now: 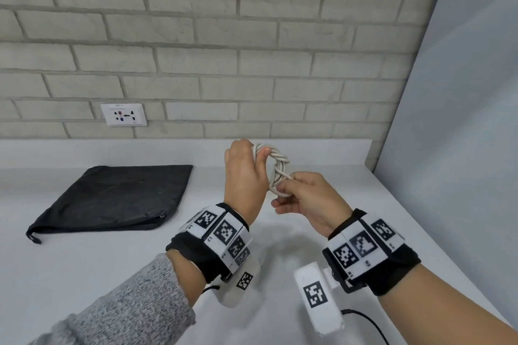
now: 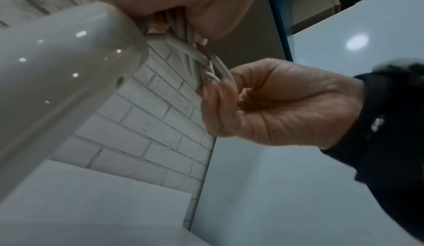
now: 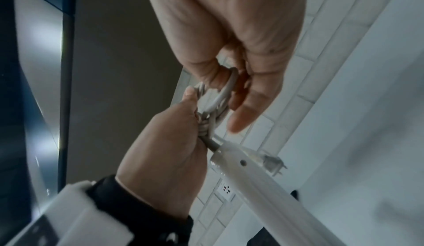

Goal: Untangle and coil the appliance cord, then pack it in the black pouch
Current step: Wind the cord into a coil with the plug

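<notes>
Aloft: left hand [image 1: 244, 176] grips coiled cord [image 1: 276, 169] | right hand [image 1: 304, 196] pinches strand | cord ends hidden

the flat black fabric pouch [image 1: 112, 199] lies alone on the white countertop [image 1: 84, 274], open counter on its near side. the pale brick wall [image 1: 252, 64] closes the far edge, and a grey panel [image 1: 462, 120] closes the right.

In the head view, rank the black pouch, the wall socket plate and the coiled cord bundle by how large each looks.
1. black pouch, lying flat on the counter, by far the largest.
2. and 3. wall socket plate and coiled cord bundle: they look alike in size, and both hands cover part of the bundle, so I won't rank them.
</notes>
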